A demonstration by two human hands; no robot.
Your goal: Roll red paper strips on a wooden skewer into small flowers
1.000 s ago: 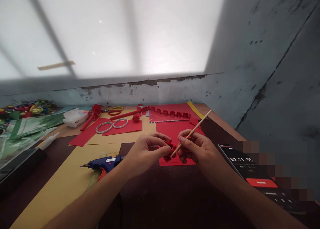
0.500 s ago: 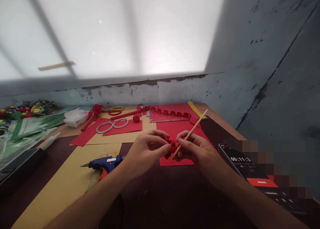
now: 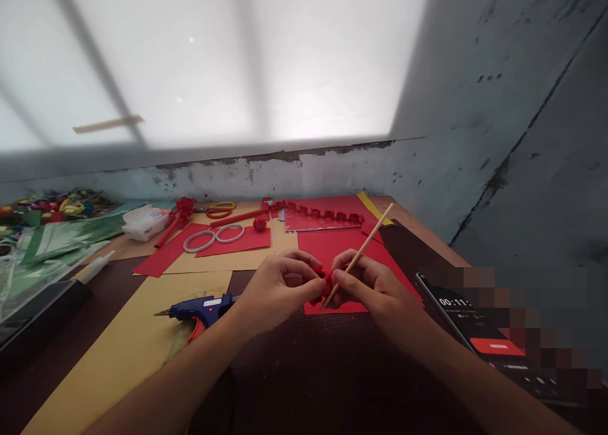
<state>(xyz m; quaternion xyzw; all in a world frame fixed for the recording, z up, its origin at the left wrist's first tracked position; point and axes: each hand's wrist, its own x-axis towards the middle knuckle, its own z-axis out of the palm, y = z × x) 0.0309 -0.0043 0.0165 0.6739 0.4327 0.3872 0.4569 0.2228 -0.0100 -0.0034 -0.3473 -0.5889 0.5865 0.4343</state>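
Observation:
Between my two hands is a small red paper piece (image 3: 327,284), mostly covered by fingers. My left hand (image 3: 287,289) pinches its left side with thumb and fingers. On the other side, my right hand (image 3: 363,280) touches the piece with its fingertips and grips a thin wooden stick (image 3: 373,234), which slants up to the right. The lower tip of the stick comes down in front of the red piece. Beneath and behind the hands lies red paper (image 3: 313,242) on the dark table mat (image 3: 304,371).
A blue glue gun (image 3: 204,308) lies left of my left forearm on tan paper (image 3: 109,340). Behind are two grey rings (image 3: 199,241), a red paper flower (image 3: 259,224), scissors (image 3: 221,208) and a white container (image 3: 145,223). At right is a phone (image 3: 479,327).
My right hand has shifted slightly left, closer to my left hand. The stick's lower tip has moved left and a little down.

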